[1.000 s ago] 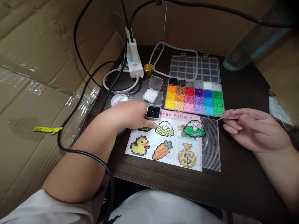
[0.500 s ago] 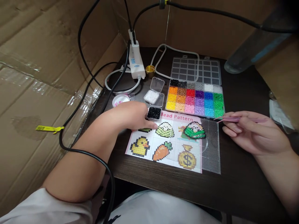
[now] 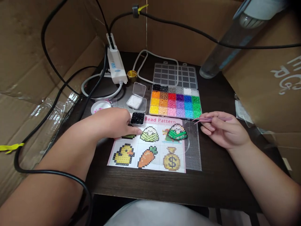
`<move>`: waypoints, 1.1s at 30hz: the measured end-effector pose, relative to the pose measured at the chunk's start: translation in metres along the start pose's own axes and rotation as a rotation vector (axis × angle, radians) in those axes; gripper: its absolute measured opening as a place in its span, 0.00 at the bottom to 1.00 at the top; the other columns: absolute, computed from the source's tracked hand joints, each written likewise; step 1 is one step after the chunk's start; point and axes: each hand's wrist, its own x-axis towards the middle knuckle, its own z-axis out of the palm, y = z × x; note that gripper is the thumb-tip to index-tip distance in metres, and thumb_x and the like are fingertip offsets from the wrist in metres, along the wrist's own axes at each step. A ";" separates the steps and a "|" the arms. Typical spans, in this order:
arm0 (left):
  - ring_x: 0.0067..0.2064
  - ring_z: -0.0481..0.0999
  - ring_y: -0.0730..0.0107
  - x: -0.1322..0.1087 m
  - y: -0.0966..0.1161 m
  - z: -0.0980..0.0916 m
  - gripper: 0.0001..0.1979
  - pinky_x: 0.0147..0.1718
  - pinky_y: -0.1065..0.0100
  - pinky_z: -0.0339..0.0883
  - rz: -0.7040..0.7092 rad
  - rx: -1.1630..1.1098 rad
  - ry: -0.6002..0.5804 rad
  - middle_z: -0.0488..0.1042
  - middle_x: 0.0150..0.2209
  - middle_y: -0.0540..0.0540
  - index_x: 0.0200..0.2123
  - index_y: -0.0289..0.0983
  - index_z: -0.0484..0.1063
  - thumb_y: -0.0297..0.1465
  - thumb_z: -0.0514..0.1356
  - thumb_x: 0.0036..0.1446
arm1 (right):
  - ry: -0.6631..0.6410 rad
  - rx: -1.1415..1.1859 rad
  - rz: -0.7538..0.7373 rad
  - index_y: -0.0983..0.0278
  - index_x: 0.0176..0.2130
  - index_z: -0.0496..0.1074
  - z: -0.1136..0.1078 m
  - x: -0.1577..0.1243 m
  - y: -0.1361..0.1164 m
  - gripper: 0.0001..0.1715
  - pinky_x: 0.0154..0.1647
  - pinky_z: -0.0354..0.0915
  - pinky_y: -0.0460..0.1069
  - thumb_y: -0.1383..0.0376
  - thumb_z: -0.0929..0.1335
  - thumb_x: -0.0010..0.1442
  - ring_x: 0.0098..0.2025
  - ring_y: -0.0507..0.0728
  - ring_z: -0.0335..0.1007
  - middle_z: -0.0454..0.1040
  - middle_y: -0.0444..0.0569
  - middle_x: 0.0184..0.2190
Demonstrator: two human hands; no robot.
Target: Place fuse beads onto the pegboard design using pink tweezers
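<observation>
My left hand (image 3: pixel 115 124) lies on the top left of a bead pattern sheet (image 3: pixel 150 147), fingers flat beside a small box of black beads (image 3: pixel 137 118). Pink tweezers (image 3: pixel 211 119) are pinched in my right hand (image 3: pixel 223 130), tips pointing left, just right of a clear pegboard (image 3: pixel 194 147). A green and white bead figure (image 3: pixel 177 131) sits on the board over the sheet. A bead organiser (image 3: pixel 175 102) with several coloured compartments stands open behind the sheet.
A small open box of white beads (image 3: pixel 136 100), a white dish (image 3: pixel 100 106), a gold cap (image 3: pixel 132 74), a power strip (image 3: pixel 116 64) and black cables (image 3: pixel 70 91) lie at the back left. Cardboard walls surround the dark table (image 3: pixel 211 182). A clear tube (image 3: pixel 225 47) leans at right.
The view has shifted right and tilted up a little, so everything sits further left in the picture. Both hands keep their places relative to the sheet and tweezers.
</observation>
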 end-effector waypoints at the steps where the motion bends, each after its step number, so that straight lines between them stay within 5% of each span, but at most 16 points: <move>1: 0.35 0.85 0.43 0.000 0.000 0.000 0.35 0.39 0.49 0.69 0.001 0.000 0.002 0.86 0.27 0.36 0.22 0.47 0.72 0.71 0.69 0.61 | -0.003 0.008 0.000 0.47 0.39 0.94 0.001 0.000 0.000 0.15 0.24 0.64 0.52 0.50 0.93 0.58 0.23 0.52 0.56 0.91 0.46 0.32; 16: 0.33 0.84 0.44 0.007 -0.007 0.005 0.36 0.37 0.50 0.69 0.028 0.016 0.022 0.87 0.27 0.36 0.22 0.47 0.73 0.72 0.68 0.60 | 0.011 0.034 -0.004 0.45 0.38 0.95 0.000 0.000 0.000 0.16 0.23 0.67 0.52 0.48 0.95 0.56 0.24 0.51 0.59 0.95 0.47 0.38; 21: 0.31 0.83 0.46 0.008 -0.011 0.007 0.37 0.34 0.51 0.68 0.063 -0.018 0.059 0.85 0.26 0.37 0.22 0.48 0.75 0.75 0.70 0.56 | 0.016 -0.130 -0.287 0.47 0.42 0.98 0.006 -0.013 0.011 0.09 0.24 0.76 0.55 0.50 0.92 0.66 0.26 0.56 0.77 0.96 0.51 0.43; 24: 0.35 0.85 0.43 0.006 -0.008 0.006 0.36 0.37 0.50 0.69 0.037 0.011 0.032 0.86 0.28 0.36 0.25 0.48 0.78 0.74 0.68 0.59 | -0.057 -0.362 -0.443 0.46 0.45 0.99 0.016 -0.023 0.012 0.05 0.37 0.91 0.60 0.59 0.90 0.70 0.37 0.66 0.93 0.96 0.52 0.41; 33: 0.38 0.85 0.44 -0.003 0.002 0.001 0.31 0.41 0.51 0.70 -0.016 0.055 -0.006 0.87 0.33 0.37 0.32 0.46 0.85 0.67 0.69 0.65 | -0.072 -0.470 -0.466 0.41 0.49 0.99 0.017 -0.030 0.008 0.07 0.47 0.97 0.62 0.58 0.88 0.74 0.44 0.68 0.99 0.98 0.49 0.44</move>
